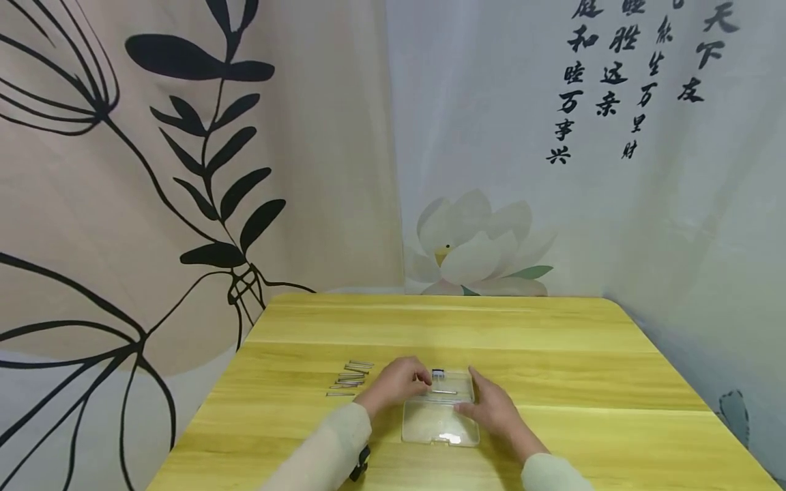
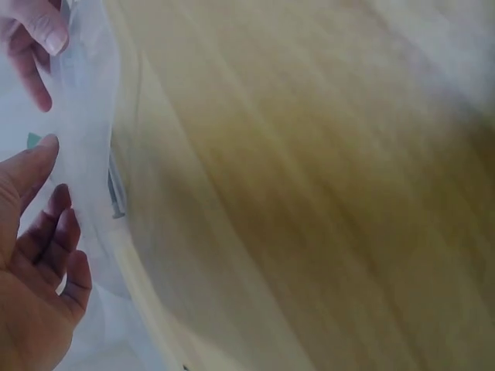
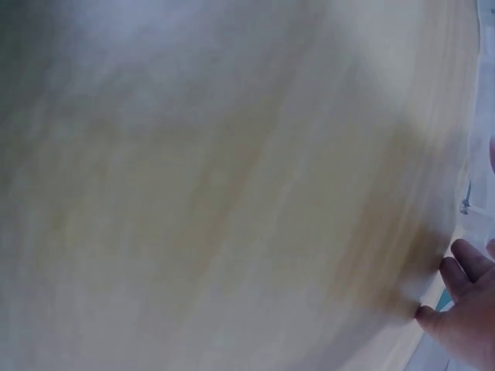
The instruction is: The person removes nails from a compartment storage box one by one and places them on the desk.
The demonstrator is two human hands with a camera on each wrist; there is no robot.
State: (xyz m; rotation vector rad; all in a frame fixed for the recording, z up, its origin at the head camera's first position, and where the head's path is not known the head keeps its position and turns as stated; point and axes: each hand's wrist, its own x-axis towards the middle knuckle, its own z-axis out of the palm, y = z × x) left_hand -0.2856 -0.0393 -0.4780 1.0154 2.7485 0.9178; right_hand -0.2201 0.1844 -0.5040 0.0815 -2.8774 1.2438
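Note:
A clear plastic box [image 1: 463,382] lies on the table with its lid [image 1: 432,423] folded open toward me. Inside the box is a thin metal nail [image 1: 444,392]. My left hand [image 1: 398,383] is at the box's left side, fingers bent; in the left wrist view a gap shows between thumb and fingers, with nothing seen between them. My right hand [image 1: 494,407] holds the box's right end, thumb near the hinge side and a finger at the far corner. Left of my left hand lies a loose group of several nails [image 1: 351,379].
The wooden table [image 1: 552,354] has its far edge against a printed curtain [image 1: 344,170]. A small dark blue patch [image 1: 438,374] shows at the box's far left part. A black strap-like object [image 1: 361,464] is by the left sleeve.

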